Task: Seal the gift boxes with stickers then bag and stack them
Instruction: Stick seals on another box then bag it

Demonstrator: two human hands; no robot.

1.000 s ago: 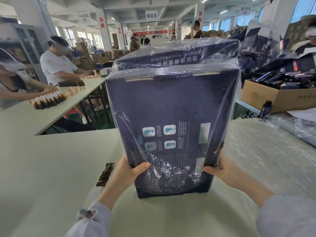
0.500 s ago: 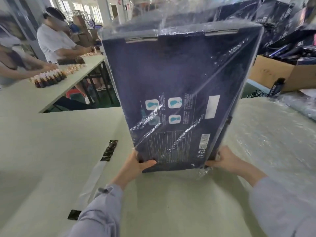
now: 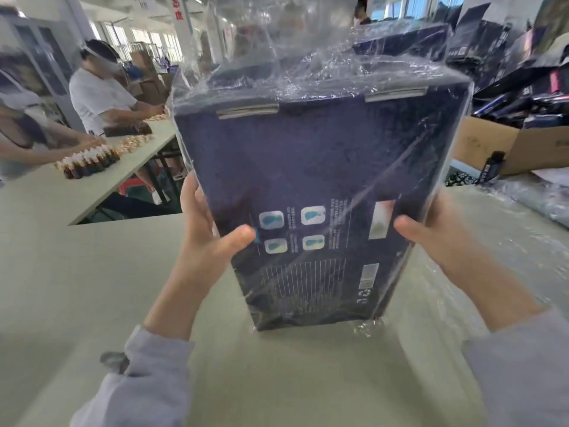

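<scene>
- My left hand (image 3: 209, 238) and right hand (image 3: 431, 238) grip the bagged navy gift box (image 3: 323, 180), upright over the pale table (image 3: 92, 288).
- Clear plastic sheeting (image 3: 508, 241) lies at right, a cardboard carton (image 3: 492, 146) beyond it.
- Small bottles (image 3: 89, 161) stand on the neighbouring table (image 3: 46, 198).

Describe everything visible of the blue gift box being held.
The gift box is a tall navy carton, upright, printed with four pale icons, text and labels. A clear plastic bag wraps it, with loose film rising above its top. The left hand and right hand grip its sides, thumbs on the front, over the table.
</scene>
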